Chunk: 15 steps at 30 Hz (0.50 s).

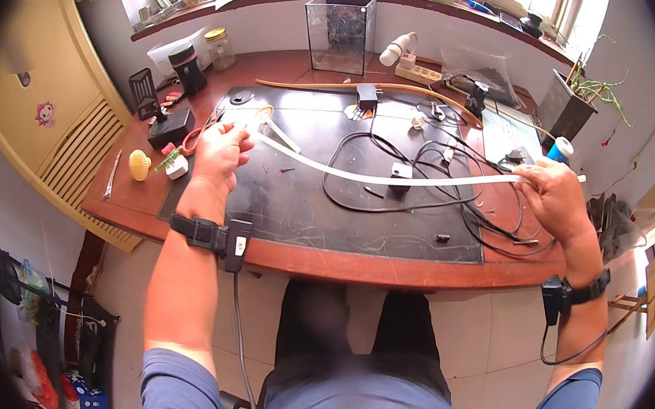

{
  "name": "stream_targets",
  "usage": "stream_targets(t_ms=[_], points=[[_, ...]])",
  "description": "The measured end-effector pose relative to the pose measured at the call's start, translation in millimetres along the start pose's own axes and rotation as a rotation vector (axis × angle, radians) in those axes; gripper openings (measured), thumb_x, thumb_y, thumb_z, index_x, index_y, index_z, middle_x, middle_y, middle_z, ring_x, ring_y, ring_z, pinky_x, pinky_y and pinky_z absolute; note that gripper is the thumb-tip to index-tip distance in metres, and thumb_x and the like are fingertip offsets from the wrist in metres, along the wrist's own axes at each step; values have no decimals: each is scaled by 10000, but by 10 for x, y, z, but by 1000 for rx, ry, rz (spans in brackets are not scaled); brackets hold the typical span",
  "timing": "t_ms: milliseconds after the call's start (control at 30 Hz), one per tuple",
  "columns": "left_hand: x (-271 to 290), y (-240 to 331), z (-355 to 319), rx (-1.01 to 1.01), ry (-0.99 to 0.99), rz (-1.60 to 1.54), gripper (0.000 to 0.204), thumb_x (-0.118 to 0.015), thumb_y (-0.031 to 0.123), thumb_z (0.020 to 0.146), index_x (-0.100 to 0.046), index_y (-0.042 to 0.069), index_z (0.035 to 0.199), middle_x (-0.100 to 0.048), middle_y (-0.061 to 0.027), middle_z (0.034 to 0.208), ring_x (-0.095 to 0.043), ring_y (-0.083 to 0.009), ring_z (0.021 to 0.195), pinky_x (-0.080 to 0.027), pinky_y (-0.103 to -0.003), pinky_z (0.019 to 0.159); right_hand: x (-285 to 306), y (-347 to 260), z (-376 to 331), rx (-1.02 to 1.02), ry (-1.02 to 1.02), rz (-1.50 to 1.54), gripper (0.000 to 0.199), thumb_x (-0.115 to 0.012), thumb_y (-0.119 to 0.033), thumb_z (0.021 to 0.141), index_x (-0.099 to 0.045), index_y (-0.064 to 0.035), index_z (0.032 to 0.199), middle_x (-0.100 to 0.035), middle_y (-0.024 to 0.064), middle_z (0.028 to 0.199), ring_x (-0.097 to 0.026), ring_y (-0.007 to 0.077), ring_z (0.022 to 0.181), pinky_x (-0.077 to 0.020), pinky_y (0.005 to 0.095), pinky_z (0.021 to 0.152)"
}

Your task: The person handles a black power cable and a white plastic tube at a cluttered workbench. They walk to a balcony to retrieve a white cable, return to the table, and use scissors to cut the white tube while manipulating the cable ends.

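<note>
A long, thin white strip (388, 182) stretches in a shallow sag above the desk between my hands; whether it is flat or a tube, I cannot tell. The fingers of my right hand (554, 197) are closed around it near its right end, and a short tip pokes out beyond the hand. At its other end, the closed fingers of my left hand (220, 153) appear to pinch it, though glare blurs the grip. Beneath the strip lie tangled black cables (359, 205) and a white plug (401, 170). Each wrist wears a black strap with a small box.
The brown desk (309, 260) has a black top panel (290, 224). Toward its back stand a glass tank (343, 33), a black-lidded container (188, 69), a glass jar (220, 51) and a power strip (417, 71). A yellow brush (139, 166) sits left; a potted plant (574, 106) stands right.
</note>
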<state>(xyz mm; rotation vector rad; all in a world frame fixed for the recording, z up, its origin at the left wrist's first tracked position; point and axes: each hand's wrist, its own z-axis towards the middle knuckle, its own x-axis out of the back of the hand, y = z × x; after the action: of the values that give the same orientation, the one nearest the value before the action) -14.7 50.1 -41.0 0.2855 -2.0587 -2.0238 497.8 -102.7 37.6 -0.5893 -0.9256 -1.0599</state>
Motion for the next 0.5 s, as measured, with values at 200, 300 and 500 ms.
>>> stream_targets(t_ms=[200, 300, 500], points=[[-113, -167, 315, 33, -30, 43, 172, -714, 239, 1007, -675, 101, 1102, -719, 24, 969, -677, -75, 789, -485, -236, 617, -447, 247, 214, -95, -64, 75, 134, -783, -93, 844, -790, -74, 977, -677, 112, 828, -661, 329, 798, -521, 432, 723], [-149, -159, 336, 42, -52, 76, 188, -707, 233, 1010, -674, 85, 1122, -721, 12, 971, -673, -77, 784, -477, -225, 607, -559, 305, 240, -115, -115, 55, 147, -786, -77, 825, -790, -76, 972, -663, 101, 809, -653, 325, 820, -519, 428, 730], [-132, -176, 333, 23, -121, 206, 227, -689, 239, 1018, -665, 56, 1150, -720, -24, 977, -654, -76, 764, -458, -202, 577, -714, 321, 272, 4, -171, 60, 135, -767, -38, 777, -773, -87, 902, -672, 77, 829, -649, 334, 874, -513, 460, 817]])
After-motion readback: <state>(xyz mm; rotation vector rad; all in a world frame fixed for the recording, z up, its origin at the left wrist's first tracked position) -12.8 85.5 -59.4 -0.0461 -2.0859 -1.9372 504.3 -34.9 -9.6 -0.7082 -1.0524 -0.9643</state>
